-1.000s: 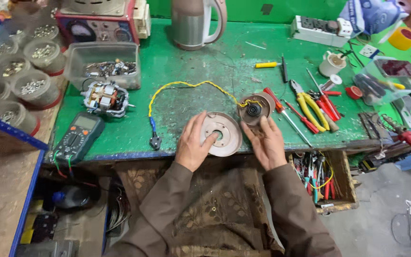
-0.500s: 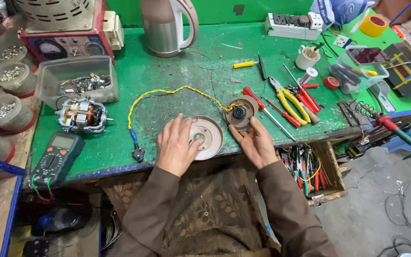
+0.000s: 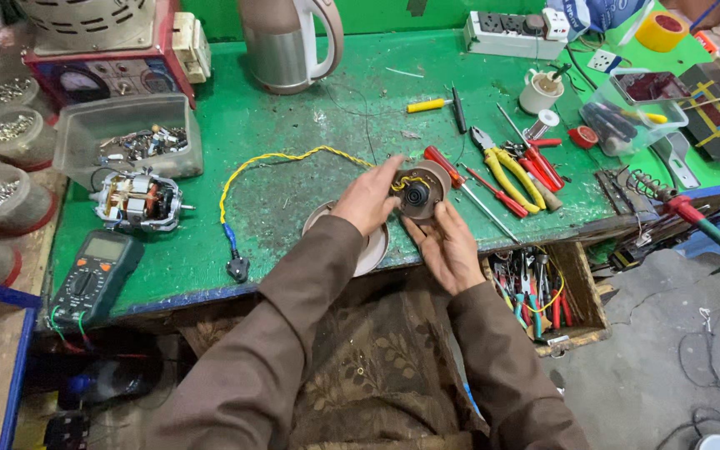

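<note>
Head view: round brown connector base (image 3: 419,193), lifted just off the green bench top (image 3: 293,158) and pinched between both hands. Left hand (image 3: 370,200) clamped on its left rim, fingertips curled over the edge; right hand (image 3: 450,243) cupped beneath and against the lower right side, thumb up at the rim. Probably light and rigid, moulded plastic with a black ringed socket in the middle and small metal contacts that look easy to bend; best gripped by the outer rim, as now, keeping fingers off the centre. Trailing from its upper edge, a twisted yellow cord (image 3: 281,160), limp and springy, looping left across the bench to a blue-sleeved black plug (image 3: 236,265); likely to drag and tug if the base turns. Below the left wrist, a pale shallow disc (image 3: 374,247), smooth plastic, lying flat near the bench edge. To the right, red-handled screwdrivers (image 3: 485,190) and yellow-handled pliers (image 3: 506,169), hard steel with rubbery grips. Further left, a bare motor (image 3: 137,200) with copper windings, a dark multimeter (image 3: 95,276), a clear tub of metal bits (image 3: 127,140). At the back, a steel kettle (image 3: 287,42), shiny and rounded.
</note>
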